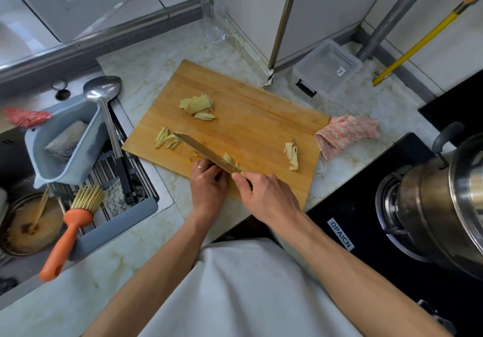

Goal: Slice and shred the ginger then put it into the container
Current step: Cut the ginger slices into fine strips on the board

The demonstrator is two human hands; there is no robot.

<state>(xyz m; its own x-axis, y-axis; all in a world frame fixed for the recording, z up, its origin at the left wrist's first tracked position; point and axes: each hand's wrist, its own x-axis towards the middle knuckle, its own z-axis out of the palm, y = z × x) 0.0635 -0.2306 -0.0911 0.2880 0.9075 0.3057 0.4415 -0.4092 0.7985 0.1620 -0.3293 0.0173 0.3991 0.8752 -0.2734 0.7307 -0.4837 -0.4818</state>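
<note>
Right hand (264,193) gripping steel knife (206,152), left hand (207,179) pinning pale ginger slices (229,159); shredding partway, clear plastic container (326,68) unfilled.

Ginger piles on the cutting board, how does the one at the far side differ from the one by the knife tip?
The far ginger pile is broad flat slices, stacked and overlapping; the pile by the knife tip is thin shreds, fanned loosely. The far pile looks bigger and lies clear of the knife; the shredded pile touches the blade tip. Both are pale yellow and lie on the cutting board.
</note>
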